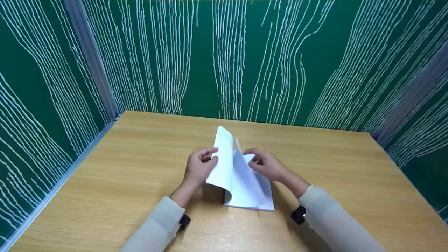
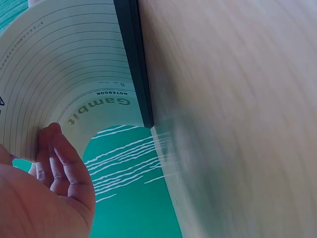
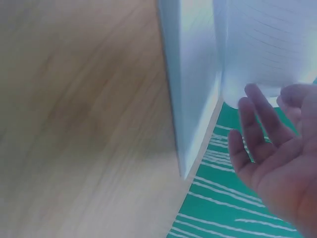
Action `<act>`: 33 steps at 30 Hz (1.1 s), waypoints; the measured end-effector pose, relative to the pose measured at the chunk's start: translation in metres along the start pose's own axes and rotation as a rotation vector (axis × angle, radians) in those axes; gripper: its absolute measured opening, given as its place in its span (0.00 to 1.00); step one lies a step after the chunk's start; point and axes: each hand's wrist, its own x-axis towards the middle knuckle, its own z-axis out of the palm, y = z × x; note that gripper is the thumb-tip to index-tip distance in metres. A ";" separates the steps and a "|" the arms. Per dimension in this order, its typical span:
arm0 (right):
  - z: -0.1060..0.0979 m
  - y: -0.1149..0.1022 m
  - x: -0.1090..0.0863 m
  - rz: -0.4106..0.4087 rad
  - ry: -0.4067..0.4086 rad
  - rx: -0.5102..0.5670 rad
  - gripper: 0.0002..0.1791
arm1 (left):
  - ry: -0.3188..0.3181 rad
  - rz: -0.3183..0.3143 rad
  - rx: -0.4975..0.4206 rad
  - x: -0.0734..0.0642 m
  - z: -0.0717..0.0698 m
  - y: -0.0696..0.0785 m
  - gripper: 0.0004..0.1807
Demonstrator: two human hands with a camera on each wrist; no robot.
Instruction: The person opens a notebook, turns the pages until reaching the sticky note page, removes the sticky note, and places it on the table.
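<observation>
An open notebook (image 1: 246, 196) with white lined pages lies in the middle of the table. My left hand (image 1: 201, 166) grips its turned-back cover and pages at the left edge, thumb in front, and they bow in a curve. In the left wrist view the lined inner side (image 2: 74, 59) carries the printed word "Gambit", beside a dark spine (image 2: 136, 64). At the far right of the notebook, my right hand (image 1: 267, 164) pinches a page by its edge between thumb and forefinger. The other right fingers (image 3: 252, 134) are loosely bent. Another loose page (image 1: 241, 168) stands raised between the hands.
The wooden table (image 1: 140, 157) surrounds the notebook. Green walls (image 1: 199, 70) with wavy white lines stand behind and at both sides, with grey posts (image 1: 92, 56) in the corners. Dark wrist devices (image 1: 298, 215) sit by the light sleeves.
</observation>
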 end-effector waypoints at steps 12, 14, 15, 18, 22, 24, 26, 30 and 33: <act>0.011 -0.023 -0.005 -0.068 -0.100 -0.030 0.26 | -0.014 -0.020 -0.002 0.005 0.001 -0.011 0.18; 0.012 -0.025 -0.005 -0.076 -0.114 -0.030 0.27 | -0.022 -0.025 0.003 0.005 0.001 -0.011 0.22; 0.013 -0.025 -0.005 -0.082 -0.116 -0.032 0.27 | -0.023 -0.026 0.009 0.005 0.001 -0.011 0.24; 0.013 -0.026 -0.005 -0.101 -0.115 -0.032 0.28 | -0.024 -0.023 0.030 0.005 0.001 -0.011 0.27; 0.014 -0.027 -0.005 -0.162 -0.109 -0.014 0.28 | -0.029 -0.026 0.044 0.005 0.001 -0.012 0.27; 0.014 -0.028 -0.005 -0.193 -0.106 -0.014 0.28 | -0.033 -0.033 0.037 0.005 0.001 -0.013 0.27; 0.014 -0.029 -0.004 -0.207 -0.103 -0.024 0.28 | -0.036 -0.036 0.031 0.005 0.001 -0.014 0.26; 0.014 -0.030 -0.004 -0.221 -0.111 -0.040 0.28 | -0.043 -0.027 0.013 0.005 0.001 -0.013 0.26; 0.014 -0.030 -0.004 -0.234 -0.122 -0.034 0.28 | -0.046 -0.027 0.017 0.005 0.001 -0.012 0.24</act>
